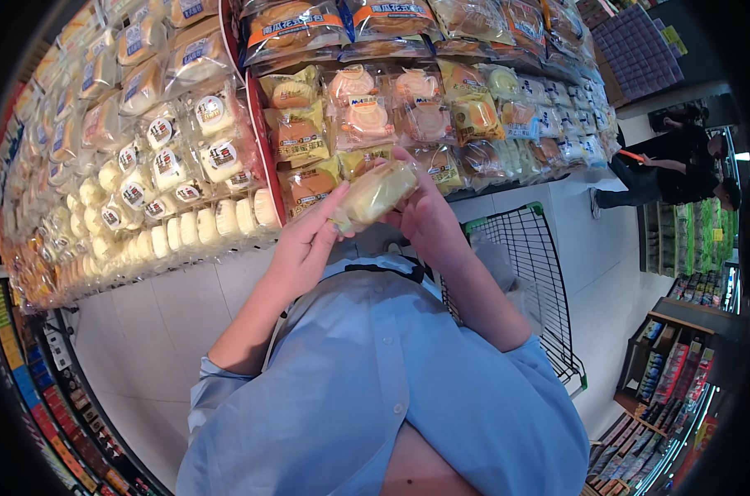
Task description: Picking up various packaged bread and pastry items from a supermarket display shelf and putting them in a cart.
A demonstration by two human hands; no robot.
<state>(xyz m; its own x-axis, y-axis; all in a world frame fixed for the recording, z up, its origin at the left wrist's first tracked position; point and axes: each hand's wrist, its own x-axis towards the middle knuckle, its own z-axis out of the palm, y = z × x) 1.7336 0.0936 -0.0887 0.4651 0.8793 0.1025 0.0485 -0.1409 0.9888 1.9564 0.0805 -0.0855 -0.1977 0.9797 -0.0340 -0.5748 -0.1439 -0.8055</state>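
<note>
Between my two hands, in front of the bread display, is a pale yellow cake in a clear plastic wrapper. My left hand grips its lower left end, the thumb near the crimped wrapper edge. Around the upper right end curl the fingers of my right hand, some of them behind the package. Just beyond it lie yellow-wrapped cakes and round pink pastries in clear packs.
A red divider separates these packs from white buns with round labels. By my right side stands a wire shopping cart with a plastic bag in it. A person in dark clothes stands at the right, holding something orange.
</note>
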